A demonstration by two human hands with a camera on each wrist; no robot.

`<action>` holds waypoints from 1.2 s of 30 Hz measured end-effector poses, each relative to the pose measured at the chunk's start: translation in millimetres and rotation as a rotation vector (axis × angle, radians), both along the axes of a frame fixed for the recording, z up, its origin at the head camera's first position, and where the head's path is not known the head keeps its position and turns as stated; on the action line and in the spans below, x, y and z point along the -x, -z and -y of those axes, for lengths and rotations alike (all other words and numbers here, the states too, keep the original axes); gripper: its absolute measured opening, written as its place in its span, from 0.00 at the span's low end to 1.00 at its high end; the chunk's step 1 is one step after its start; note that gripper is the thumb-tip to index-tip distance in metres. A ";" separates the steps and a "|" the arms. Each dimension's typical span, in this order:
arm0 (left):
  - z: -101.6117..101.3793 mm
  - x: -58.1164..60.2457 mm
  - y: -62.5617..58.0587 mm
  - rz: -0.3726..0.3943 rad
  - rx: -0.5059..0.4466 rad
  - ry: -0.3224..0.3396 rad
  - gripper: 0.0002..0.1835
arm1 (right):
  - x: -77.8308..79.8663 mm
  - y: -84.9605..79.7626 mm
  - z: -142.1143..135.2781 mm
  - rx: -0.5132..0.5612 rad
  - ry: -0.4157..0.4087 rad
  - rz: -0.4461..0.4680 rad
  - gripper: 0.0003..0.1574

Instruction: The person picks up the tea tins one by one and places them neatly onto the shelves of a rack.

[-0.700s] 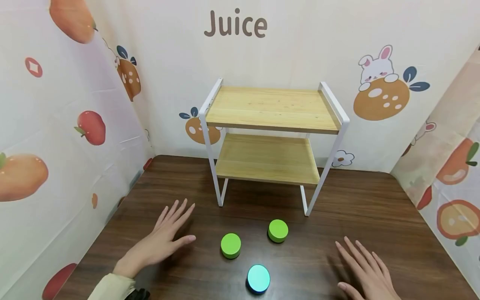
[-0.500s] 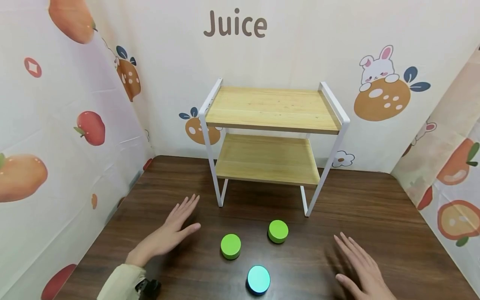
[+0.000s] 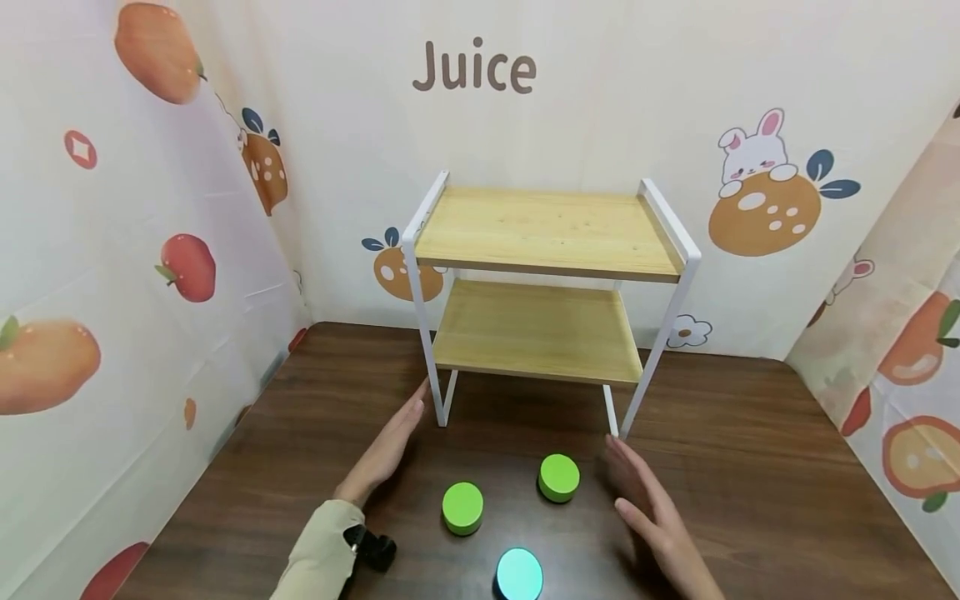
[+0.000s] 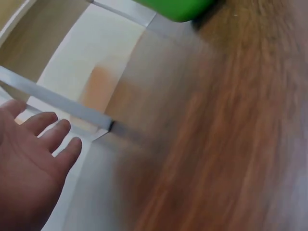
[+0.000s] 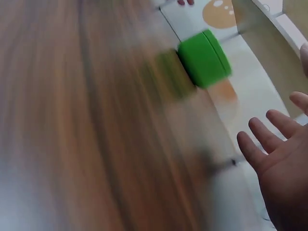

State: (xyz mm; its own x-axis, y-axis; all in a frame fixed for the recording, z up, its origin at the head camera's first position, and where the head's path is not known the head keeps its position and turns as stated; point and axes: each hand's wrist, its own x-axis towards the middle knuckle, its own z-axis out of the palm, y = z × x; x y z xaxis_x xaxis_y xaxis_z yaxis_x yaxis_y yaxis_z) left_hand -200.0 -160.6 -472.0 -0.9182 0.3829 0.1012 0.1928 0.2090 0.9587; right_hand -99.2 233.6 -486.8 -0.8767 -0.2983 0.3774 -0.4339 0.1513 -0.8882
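Note:
A two-tier shelf with wooden boards (image 3: pixel 540 229) and white metal side frames stands on the brown table. My left hand (image 3: pixel 386 454) is beside its left front leg, fingers straight and palm turned inward. Near the foot of the right front leg is my right hand (image 3: pixel 652 504), also with straight fingers, thumb apart. Whether either hand touches the frame I cannot tell. Two green round blocks (image 3: pixel 462 507) (image 3: pixel 558 477) and a cyan-topped round block (image 3: pixel 519 573) lie on the table between the hands. Both wrist views show spread fingers holding nothing.
Dark wood-grain table (image 3: pixel 750 433) extends to both sides of the shelf. Fabric walls printed with fruit (image 3: pixel 189 267) and a rabbit (image 3: pixel 752 154) enclose it at the back and sides. A black wrist strap (image 3: pixel 367 546) sits at the left sleeve.
Both hands have moved inward and forward, from wide apart on the table to beside the shelf's front legs. The head view has shifted slightly upward. Shelf and round blocks stay in place.

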 end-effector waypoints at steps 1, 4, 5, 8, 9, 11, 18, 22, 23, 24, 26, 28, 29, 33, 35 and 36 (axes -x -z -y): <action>-2.3 2.4 2.7 -0.011 -0.042 0.011 0.28 | 3.1 1.9 5.6 0.037 -0.027 -0.004 0.42; -7.2 9.7 13.9 -0.042 -0.134 0.058 0.28 | 8.7 7.1 19.4 0.103 -0.094 -0.003 0.42; -8.3 10.9 15.5 -0.045 -0.155 0.072 0.28 | 9.8 8.9 22.3 0.112 -0.114 -0.003 0.42; -10.0 11.6 19.1 -0.017 -0.186 0.086 0.29 | 10.0 13.1 26.0 0.138 -0.146 0.036 0.43; -10.1 11.7 20.0 -0.006 -0.195 0.088 0.29 | 9.8 14.1 26.0 0.142 -0.158 0.032 0.43; -9.8 12.1 21.5 0.026 -0.218 0.085 0.30 | 10.3 15.6 26.2 0.144 -0.167 0.044 0.43; -5.3 15.0 31.9 0.037 -0.300 0.136 0.28 | 15.6 20.3 31.5 0.098 -0.194 -0.001 0.46; -2.1 14.3 35.6 0.032 -0.325 0.144 0.27 | 18.0 23.8 34.5 0.078 -0.196 -0.036 0.49; -1.2 13.7 35.9 0.034 -0.324 0.141 0.27 | 18.2 24.5 35.3 0.075 -0.191 -0.040 0.49; -0.7 13.2 35.9 0.034 -0.325 0.141 0.28 | 18.7 25.2 36.0 0.073 -0.185 -0.050 0.49; -0.3 12.7 35.5 0.035 -0.322 0.145 0.28 | 19.9 26.4 37.1 0.062 -0.162 -0.076 0.50; -0.5 12.3 34.7 0.037 -0.321 0.144 0.29 | 21.1 27.4 37.8 0.054 -0.143 -0.082 0.50; -0.6 12.1 34.5 0.037 -0.319 0.143 0.29 | 21.6 27.8 38.1 0.048 -0.135 -0.075 0.50; -0.7 11.9 35.1 0.034 -0.322 0.135 0.28 | 21.6 28.3 39.2 0.016 -0.101 -0.027 0.47; -0.7 12.6 35.7 0.035 -0.327 0.135 0.28 | 21.0 27.7 39.8 0.000 -0.078 0.006 0.45; -0.7 13.1 35.9 0.035 -0.330 0.135 0.28 | 20.7 27.3 40.1 -0.003 -0.065 0.029 0.44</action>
